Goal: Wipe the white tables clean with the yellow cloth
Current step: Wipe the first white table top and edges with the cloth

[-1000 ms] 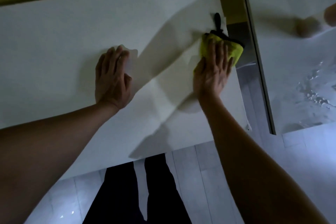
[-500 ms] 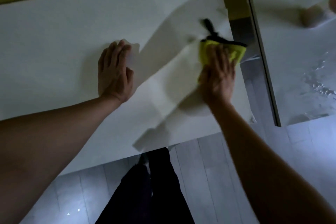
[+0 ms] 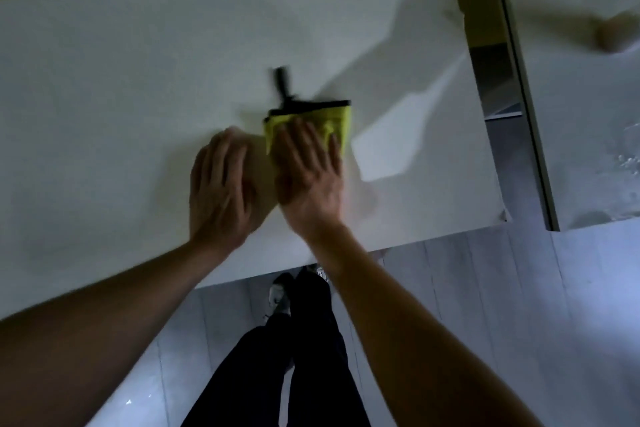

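A folded yellow cloth with a black edge and a black loop lies flat on the near white table. My right hand presses on it with straight, spread fingers; most of the cloth is under the palm. Just to the left, my left hand rests flat on the bare tabletop, close beside the right hand. A second white table stands to the right across a narrow gap, with wet streaks and droplets near its right side.
A yellow wall runs behind the tables. Grey plank floor shows below the near table's front edge, with my dark trousers and shoes there. A blurred brownish shape lies on the far right table.
My right hand has slid the cloth leftward from the table's right edge to the middle, ending right beside my left hand. The view has shifted too.
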{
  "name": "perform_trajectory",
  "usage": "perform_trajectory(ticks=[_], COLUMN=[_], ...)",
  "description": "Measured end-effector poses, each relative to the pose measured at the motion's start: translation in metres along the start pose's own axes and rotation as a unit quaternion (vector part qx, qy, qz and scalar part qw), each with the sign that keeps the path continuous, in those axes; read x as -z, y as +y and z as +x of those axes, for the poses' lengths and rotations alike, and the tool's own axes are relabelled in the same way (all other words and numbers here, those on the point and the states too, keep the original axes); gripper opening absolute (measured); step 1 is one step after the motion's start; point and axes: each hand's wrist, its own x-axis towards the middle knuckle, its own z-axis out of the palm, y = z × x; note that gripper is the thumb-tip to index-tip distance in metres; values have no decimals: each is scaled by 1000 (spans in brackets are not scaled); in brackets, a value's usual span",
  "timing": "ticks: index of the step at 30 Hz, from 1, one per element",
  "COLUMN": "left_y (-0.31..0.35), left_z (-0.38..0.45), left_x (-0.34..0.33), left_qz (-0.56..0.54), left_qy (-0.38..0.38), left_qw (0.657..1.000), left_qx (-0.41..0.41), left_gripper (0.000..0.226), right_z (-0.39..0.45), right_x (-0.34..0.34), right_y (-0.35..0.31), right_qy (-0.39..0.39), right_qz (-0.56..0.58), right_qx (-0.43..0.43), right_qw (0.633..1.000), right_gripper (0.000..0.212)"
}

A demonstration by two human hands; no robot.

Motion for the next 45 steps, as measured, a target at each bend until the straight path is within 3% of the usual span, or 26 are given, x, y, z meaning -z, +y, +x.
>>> perform_trajectory(ticks=[4, 6, 11, 14, 17, 24, 30, 38, 42, 45], left_y=[8, 8, 9, 7, 7, 4, 2, -1, -1, 0], left_z=[-34, -34, -35, -35, -36, -38, -39, -39, -39, -38], left_x=[-1, -1, -4, -5, -5, -10, -13, -18, -20, -19], left_qz=[23, 27, 33, 37, 28, 22, 31, 32, 39, 42], left_qy=[-18, -32, -37, -32, -26, -10, 3, 24, 30, 29], left_qw=[999, 998, 997, 997, 998, 999, 999, 999, 998, 998], left_qx=[45, 51, 64, 58, 53, 47, 32, 25, 39, 49], left_gripper=[65, 66, 67, 68, 68, 61, 62, 64, 66, 67], right_z=[-5, -5, -7, -6, -16, -87, -98, -108, -100, -102], right_x=[6, 21, 76, 80, 65, -4, 7, 95, 99, 80], right_y=[13, 43, 132, 140, 104, -31, 4, 167, 166, 130], right_qy=[-38, -34, 10, 25, 44, -18, -28, 52, 74, 81], right_qz=[3, -30, -63, -71, -71, -47, -22, -67, -68, -69], right_qx=[97, 92, -161, -216, -239, -56, 31, -200, -285, -264], right_qw=[995, 995, 985, 973, 967, 997, 999, 976, 953, 959], right_gripper=[50, 51, 56, 54, 55, 57, 55, 56, 61, 55])
